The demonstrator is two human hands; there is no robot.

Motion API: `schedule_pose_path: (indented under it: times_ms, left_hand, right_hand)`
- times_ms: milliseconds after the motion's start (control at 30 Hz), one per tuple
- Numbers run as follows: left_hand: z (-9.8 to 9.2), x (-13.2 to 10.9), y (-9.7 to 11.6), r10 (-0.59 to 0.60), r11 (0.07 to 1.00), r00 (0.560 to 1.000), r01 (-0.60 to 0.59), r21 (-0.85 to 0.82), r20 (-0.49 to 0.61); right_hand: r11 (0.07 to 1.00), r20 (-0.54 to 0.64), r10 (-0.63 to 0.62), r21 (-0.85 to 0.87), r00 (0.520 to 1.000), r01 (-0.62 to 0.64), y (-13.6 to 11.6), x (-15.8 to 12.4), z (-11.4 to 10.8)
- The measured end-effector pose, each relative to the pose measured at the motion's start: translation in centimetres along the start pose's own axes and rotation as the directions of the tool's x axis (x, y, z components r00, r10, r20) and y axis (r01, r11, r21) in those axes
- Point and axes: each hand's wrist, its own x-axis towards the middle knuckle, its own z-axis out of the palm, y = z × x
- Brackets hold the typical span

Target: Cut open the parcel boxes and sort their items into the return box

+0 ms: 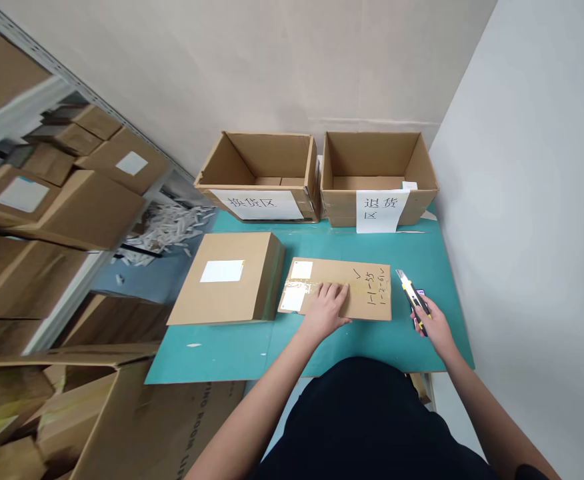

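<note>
A flat cardboard parcel (367,283) with white labels, clear tape and handwritten marks lies on the teal table (352,340). My left hand (328,308) rests flat on its near edge, fingers stretched out. My right hand (435,323) is closed round a yellow and black utility knife (411,293), blade extended and pointing away from me, just right of the parcel. A larger closed cardboard box (227,279) with a white label sits left of the parcel.
Two open cardboard boxes with paper signs stand at the table's far edge, one (262,175) left, one (377,175) right. A shelf of stacked cartons (47,200) fills the left side. More cartons (72,413) lie on the floor near left. A wall (532,200) runs close on the right.
</note>
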Motion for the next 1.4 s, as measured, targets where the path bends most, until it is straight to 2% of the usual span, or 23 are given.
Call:
schedule_pose_path:
  times_ms: [167, 367, 567, 933, 1400]
  left_hand:
    - [0.6, -0.1, 0.4, -0.01, 1.0, 1.0, 0.01, 0.012, -0.024]
    - [1.3, -0.2, -0.6, 0.027, 0.999, 0.997, -0.028, -0.027, -0.066]
    - [1.7, -0.6, -1.3, 0.039, 0.996, 0.996, -0.045, -0.074, -0.083]
    - [1.6, -1.0, -0.8, 0.077, 0.997, 0.995, -0.076, 0.013, -0.063]
    - [1.5, -0.9, -0.7, 0.073, 0.997, 0.995, -0.075, -0.015, -0.074]
  right_hand:
    - [0.988, 0.102, 0.017, -0.155, 0.995, -0.001, -1.1, 0.7, -2.0]
    - [0.978, 0.154, 0.053, -0.206, 0.987, -0.02, -1.4, 0.9, -2.1]
    - [0.984, 0.139, 0.063, -0.177, 0.988, -0.038, -1.2, 0.6, -2.2]
    - [0.986, 0.097, 0.062, -0.16, 0.993, -0.046, -0.3, 0.1, -1.8]
    - [0.991, 0.039, 0.045, -0.124, 0.998, -0.04, 0.5, -1.2, -0.4]
